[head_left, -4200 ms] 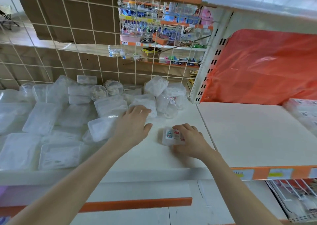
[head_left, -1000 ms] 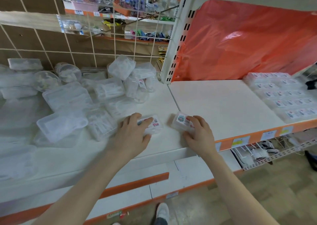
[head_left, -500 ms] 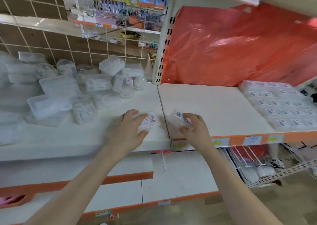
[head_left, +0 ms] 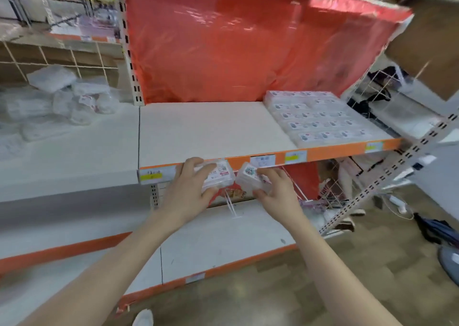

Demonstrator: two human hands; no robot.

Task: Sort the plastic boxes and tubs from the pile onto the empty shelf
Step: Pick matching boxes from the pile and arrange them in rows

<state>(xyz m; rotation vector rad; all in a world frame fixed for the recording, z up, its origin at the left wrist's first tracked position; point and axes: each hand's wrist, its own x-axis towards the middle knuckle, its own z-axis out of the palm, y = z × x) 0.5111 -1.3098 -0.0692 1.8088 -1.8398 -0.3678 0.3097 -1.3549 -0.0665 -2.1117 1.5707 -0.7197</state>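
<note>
My left hand (head_left: 190, 188) grips a small clear plastic box with a red-and-white label (head_left: 221, 175). My right hand (head_left: 275, 192) grips a second small clear box with a round sticker (head_left: 248, 176). Both boxes hang in the air just in front of the orange front edge of the white shelf (head_left: 203, 127). Several like boxes stand in neat rows (head_left: 320, 119) at the right end of that shelf. The pile of clear boxes and tubs (head_left: 57, 99) lies on the neighbouring shelf to the left.
A red plastic sheet (head_left: 236, 45) covers the back of the shelf. A perforated upright post (head_left: 130, 52) divides the two shelf bays. A lower white shelf (head_left: 223, 233) juts out below my hands. A slanted metal rail (head_left: 387, 179) and clutter stand at the right.
Both hands have carried their boxes off the left shelf and rightward, to the front edge of the right shelf. My view has swung right, so the pile now lies far left.
</note>
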